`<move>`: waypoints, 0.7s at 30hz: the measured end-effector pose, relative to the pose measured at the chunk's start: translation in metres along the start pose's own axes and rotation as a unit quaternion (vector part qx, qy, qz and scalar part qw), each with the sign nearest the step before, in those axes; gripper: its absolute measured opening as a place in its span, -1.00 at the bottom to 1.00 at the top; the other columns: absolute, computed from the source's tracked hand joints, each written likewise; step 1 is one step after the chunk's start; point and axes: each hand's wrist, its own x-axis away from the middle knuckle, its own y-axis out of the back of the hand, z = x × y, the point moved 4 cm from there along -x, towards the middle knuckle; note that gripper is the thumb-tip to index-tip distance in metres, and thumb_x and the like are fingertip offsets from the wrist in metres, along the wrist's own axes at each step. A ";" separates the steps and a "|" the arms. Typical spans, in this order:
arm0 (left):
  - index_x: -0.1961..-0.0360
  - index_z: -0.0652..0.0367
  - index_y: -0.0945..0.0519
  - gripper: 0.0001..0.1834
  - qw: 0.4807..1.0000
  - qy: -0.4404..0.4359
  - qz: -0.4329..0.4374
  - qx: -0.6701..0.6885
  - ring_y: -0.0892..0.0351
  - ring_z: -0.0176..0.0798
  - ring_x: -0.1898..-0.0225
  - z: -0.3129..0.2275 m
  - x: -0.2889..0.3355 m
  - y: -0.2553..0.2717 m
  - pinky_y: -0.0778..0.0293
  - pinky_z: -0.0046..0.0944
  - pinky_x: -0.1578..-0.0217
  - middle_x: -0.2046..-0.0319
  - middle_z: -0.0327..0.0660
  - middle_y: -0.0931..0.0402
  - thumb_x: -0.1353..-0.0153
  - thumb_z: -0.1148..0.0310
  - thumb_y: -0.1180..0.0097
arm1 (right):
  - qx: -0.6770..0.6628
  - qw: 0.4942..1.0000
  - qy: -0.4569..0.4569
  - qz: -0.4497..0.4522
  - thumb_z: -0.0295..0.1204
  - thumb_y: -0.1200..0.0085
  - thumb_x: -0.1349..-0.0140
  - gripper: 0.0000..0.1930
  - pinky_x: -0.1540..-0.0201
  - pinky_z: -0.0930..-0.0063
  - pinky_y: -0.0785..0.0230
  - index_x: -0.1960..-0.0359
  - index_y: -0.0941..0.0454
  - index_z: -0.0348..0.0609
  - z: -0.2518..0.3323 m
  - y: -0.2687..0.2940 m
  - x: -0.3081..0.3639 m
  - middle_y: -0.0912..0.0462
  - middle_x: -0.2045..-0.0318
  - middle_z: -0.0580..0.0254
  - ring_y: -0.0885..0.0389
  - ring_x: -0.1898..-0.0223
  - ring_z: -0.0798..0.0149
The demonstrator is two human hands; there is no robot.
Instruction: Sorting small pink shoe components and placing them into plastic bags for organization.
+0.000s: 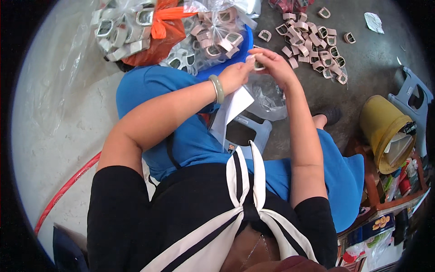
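Hands (260, 68) raised together, fingers (265, 54) pinching small plastic piece (258, 65)

Small pale D-shaped frame piece (258, 65), pinched upright between both hands.

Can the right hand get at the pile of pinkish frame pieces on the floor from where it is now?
Probably yes. The right hand is beside the pile of pinkish frame pieces, with only bare floor between them, but its fingers, with the left hand, already hold a small piece.
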 end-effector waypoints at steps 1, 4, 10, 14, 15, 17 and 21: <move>0.29 0.16 -0.46 -0.60 0.999 0.012 0.018 0.034 -0.17 -0.51 0.61 -0.006 0.004 0.000 -0.12 -0.47 0.59 0.61 -0.40 -0.28 -0.28 0.00 0.15 | -0.113 0.993 0.016 -0.018 -0.28 0.06 -0.26 -0.64 0.20 0.47 -0.48 -0.05 -0.40 -0.15 -0.003 0.012 -0.001 -0.53 0.19 0.25 -0.54 0.21 0.38; 0.30 0.18 -0.45 -0.57 0.998 -0.014 0.015 -0.060 -0.23 -0.50 0.59 -0.010 0.011 -0.006 -0.16 -0.47 0.58 0.61 -0.37 -0.32 -0.19 -0.04 0.00 | -0.268 0.950 0.064 -0.150 -0.22 0.09 -0.26 -0.66 0.23 0.41 -0.47 0.10 -0.47 -0.23 -0.019 0.065 0.000 -0.56 0.28 0.21 -0.55 0.25 0.27; 0.37 0.21 -0.54 -0.64 0.979 0.086 0.108 -0.148 -0.24 -0.49 0.65 -0.002 0.035 -0.008 -0.17 -0.46 0.61 0.67 -0.37 -0.33 -0.14 0.08 -0.11 | 0.343 0.827 -0.119 -0.429 0.00 -0.10 -0.03 -0.49 0.19 0.29 -0.42 0.19 -0.51 -0.21 0.011 0.121 0.004 -0.55 0.31 0.05 -0.58 0.24 0.09; 0.17 0.12 -0.54 -0.74 0.994 0.043 0.102 -0.011 -0.12 -0.57 0.67 -0.019 0.038 -0.021 -0.06 -0.51 0.63 0.71 -0.46 -0.22 -0.29 0.22 0.10 | 0.588 0.670 -0.080 -0.447 -0.10 -0.11 0.00 -0.45 0.15 0.10 -0.42 -0.04 -0.33 -0.01 0.014 0.115 -0.004 -0.41 0.00 0.00 -0.54 0.15 -0.09; 0.10 0.11 -0.51 -0.72 0.994 0.045 0.099 0.020 -0.11 -0.57 0.67 -0.020 0.040 -0.021 -0.06 -0.52 0.62 0.71 -0.46 -0.21 -0.30 0.22 0.13 | 0.579 0.677 -0.071 -0.450 -0.13 -0.10 -0.01 -0.47 0.16 0.09 -0.43 -0.03 -0.35 -0.01 0.014 0.118 0.000 -0.42 0.01 -0.02 -0.53 0.15 -0.10; 0.03 0.09 -0.48 -0.69 0.993 0.046 0.097 0.053 -0.10 -0.57 0.67 -0.024 0.040 -0.022 -0.05 -0.53 0.62 0.71 -0.46 -0.20 -0.32 0.21 0.17 | 0.580 0.662 -0.057 -0.471 -0.21 -0.11 -0.01 -0.52 0.22 0.22 -0.46 -0.01 -0.40 -0.04 0.016 0.126 0.004 -0.50 0.11 0.07 -0.58 0.22 0.05; 0.03 0.11 -0.45 -0.70 0.994 0.024 0.038 0.095 -0.15 -0.54 0.66 -0.020 0.037 -0.013 -0.09 -0.48 0.63 0.69 -0.43 -0.26 -0.31 0.25 0.20 | 0.083 0.988 -0.047 -0.119 -0.32 -0.18 0.02 -0.54 0.38 0.60 -0.39 0.03 -0.44 -0.13 0.018 0.099 0.013 -0.53 0.34 0.38 -0.50 0.38 0.46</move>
